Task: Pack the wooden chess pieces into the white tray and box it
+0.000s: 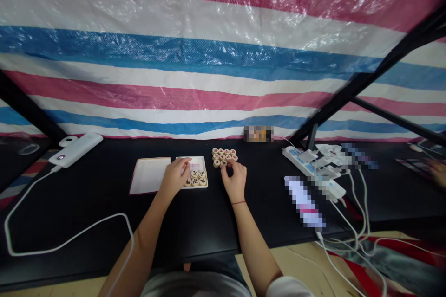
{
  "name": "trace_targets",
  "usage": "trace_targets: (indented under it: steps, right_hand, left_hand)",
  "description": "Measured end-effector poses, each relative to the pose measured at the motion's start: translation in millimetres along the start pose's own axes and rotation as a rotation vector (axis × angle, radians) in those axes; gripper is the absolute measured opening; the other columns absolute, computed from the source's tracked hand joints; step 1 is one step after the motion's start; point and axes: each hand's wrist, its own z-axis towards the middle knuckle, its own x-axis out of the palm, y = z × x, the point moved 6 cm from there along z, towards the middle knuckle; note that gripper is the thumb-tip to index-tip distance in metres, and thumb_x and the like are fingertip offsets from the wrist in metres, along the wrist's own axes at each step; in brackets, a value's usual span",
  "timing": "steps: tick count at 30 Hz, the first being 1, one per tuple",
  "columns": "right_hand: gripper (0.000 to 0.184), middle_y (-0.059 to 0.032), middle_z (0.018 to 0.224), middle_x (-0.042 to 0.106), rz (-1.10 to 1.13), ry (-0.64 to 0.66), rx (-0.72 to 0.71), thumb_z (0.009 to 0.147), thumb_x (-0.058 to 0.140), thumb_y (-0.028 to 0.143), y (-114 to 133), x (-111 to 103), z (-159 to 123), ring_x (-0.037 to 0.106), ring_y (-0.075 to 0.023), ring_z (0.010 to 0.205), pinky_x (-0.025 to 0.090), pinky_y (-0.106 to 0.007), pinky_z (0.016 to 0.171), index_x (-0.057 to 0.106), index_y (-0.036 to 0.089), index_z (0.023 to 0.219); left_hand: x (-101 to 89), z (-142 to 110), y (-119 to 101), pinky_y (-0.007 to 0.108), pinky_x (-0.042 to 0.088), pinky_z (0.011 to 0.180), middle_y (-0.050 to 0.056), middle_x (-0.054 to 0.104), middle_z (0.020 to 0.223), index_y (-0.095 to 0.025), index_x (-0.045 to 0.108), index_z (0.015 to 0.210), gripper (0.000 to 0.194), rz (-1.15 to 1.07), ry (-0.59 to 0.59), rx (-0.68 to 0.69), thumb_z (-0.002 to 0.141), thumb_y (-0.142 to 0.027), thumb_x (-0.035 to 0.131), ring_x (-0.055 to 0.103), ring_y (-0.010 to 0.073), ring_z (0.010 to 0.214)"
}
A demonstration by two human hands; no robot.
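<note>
My left hand (176, 177) is over the left side of a small white box (198, 187), its fingers bent together near the box's back edge. Whatever they hold, if anything, is hidden. Round Chinese chess pieces with black characters (195, 182) lie in the front part of this box. To the right, several rows of Chinese chess pieces (221, 151) rest on the black table, mostly with red characters at the back. My right hand (236, 181) is at the front row, thumb and fingers closed about a Chinese chess piece (223, 163) there.
The box's open lid (149, 174) lies left of the box. A white power bank (76, 149) with a cable is at the far left. To the right are a plugged-up power strip (296, 158), a charging phone (304, 202) and loose cables. Striped sheeting (195, 74) hangs behind the table.
</note>
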Motion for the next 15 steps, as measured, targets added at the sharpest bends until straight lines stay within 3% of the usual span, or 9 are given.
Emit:
trace_targets:
  steps: [2,4,7,10,15]
  right_hand:
    - [0.026,-0.0046,0.078,0.063,0.068,0.102,-0.051,0.091,0.048,0.036,17.7,4.4,-4.0,0.056,-0.0202,0.078,0.043,-0.034,0.079,0.064,0.018,0.102]
    - [0.031,-0.0027,0.074,0.062,0.126,0.293,-0.111,0.090,0.052,0.041,34.0,16.5,-10.8,0.056,-0.0189,0.074,0.045,-0.031,0.074,0.063,0.020,0.110]
    - [0.053,-0.0045,0.087,0.066,0.092,0.503,-0.191,0.077,0.067,0.052,46.6,31.7,-20.7,0.059,-0.0210,0.080,0.045,-0.033,0.076,0.059,0.022,0.120]
    - [0.069,-0.0083,0.105,0.067,0.043,0.564,-0.237,0.065,0.076,0.050,47.3,36.8,-24.0,0.060,-0.0245,0.092,0.045,-0.037,0.082,0.056,0.021,0.124]
    - [0.066,-0.0087,0.109,0.067,0.040,0.592,-0.217,0.063,0.079,0.043,44.4,38.0,-23.8,0.060,-0.0249,0.092,0.045,-0.039,0.083,0.057,0.019,0.120]
  left_hand:
    - [3.7,-0.7,1.9,0.037,0.042,0.082,0.005,0.069,0.087,-0.023,0.069,0.090,0.021,0.174,0.032,-0.034,0.089,-0.028,0.048,0.059,0.0210,0.086]
    - [8.8,-1.9,0.7,0.041,0.038,0.083,0.007,0.069,0.083,-0.022,0.070,0.080,0.022,0.316,0.077,-0.055,0.087,-0.031,0.052,0.056,0.0253,0.091]
    - [16.9,-3.6,-3.9,0.042,0.035,0.082,0.008,0.069,0.084,-0.021,0.070,0.075,0.025,0.380,0.142,-0.032,0.087,-0.031,0.051,0.053,0.0272,0.093]
    - [21.1,-4.9,-5.1,0.041,0.033,0.081,0.008,0.069,0.084,-0.021,0.070,0.076,0.024,0.360,0.174,-0.025,0.087,-0.027,0.049,0.052,0.0260,0.091]
    - [20.5,-5.9,-8.6,0.041,0.033,0.080,0.007,0.069,0.085,-0.020,0.066,0.077,0.020,0.334,0.201,-0.035,0.087,-0.028,0.049,0.053,0.0264,0.091]
